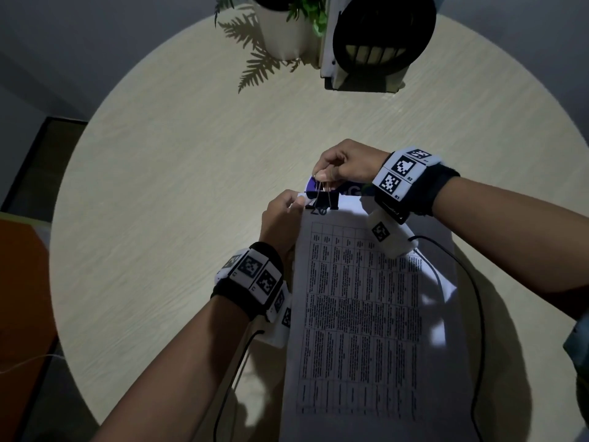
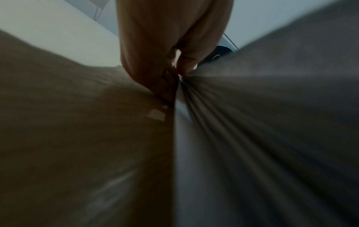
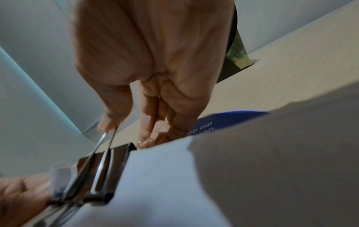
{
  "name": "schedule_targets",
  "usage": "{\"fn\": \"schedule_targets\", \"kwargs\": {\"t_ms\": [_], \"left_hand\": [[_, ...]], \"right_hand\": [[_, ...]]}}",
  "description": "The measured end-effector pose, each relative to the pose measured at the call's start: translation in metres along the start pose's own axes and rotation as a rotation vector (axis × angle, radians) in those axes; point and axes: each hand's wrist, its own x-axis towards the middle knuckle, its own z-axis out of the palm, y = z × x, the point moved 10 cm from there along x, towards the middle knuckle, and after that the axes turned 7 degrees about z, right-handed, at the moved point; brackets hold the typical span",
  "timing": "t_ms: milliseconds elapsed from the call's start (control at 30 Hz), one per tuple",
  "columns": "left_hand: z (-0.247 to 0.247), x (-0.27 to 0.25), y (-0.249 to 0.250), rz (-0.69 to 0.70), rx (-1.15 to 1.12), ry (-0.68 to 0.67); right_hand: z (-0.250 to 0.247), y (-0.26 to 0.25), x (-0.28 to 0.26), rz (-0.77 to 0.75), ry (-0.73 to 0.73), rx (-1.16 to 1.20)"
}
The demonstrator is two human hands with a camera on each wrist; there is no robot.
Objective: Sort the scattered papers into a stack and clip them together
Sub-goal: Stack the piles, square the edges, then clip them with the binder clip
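Observation:
A stack of white papers (image 1: 366,314) with a printed table on top lies on the round table (image 1: 175,202), its far edge raised. A black binder clip (image 1: 323,200) sits on the far left corner of the stack (image 3: 174,176). My right hand (image 1: 341,167) pinches the clip's wire handles (image 3: 108,138) from above; the clip body (image 3: 103,173) bites the paper edge. My left hand (image 1: 280,218) holds the stack's left edge beside the clip, thumb on top. In the left wrist view, fingers (image 2: 170,73) pinch the sheet edges (image 2: 194,122).
A blue printed sheet (image 1: 347,188) pokes out behind the stack's far edge. A white pot with a fern (image 1: 283,30) and a white box with a black round part (image 1: 376,36) stand at the table's far side. Black cables (image 1: 471,282) trail from both wrists.

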Motion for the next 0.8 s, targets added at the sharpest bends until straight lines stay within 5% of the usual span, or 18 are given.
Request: {"fn": "schedule_targets", "kwargs": {"t_ms": [300,800], "left_hand": [[0.006,-0.008,0.000,-0.001,-0.091,-0.081],[0.002,0.004,-0.004,0.012,0.075,-0.015]], "right_hand": [[0.009,0.011,-0.007,0.175,-0.104,0.116],[-0.022,0.014,-0.010,0.099,0.120,0.096]]}}
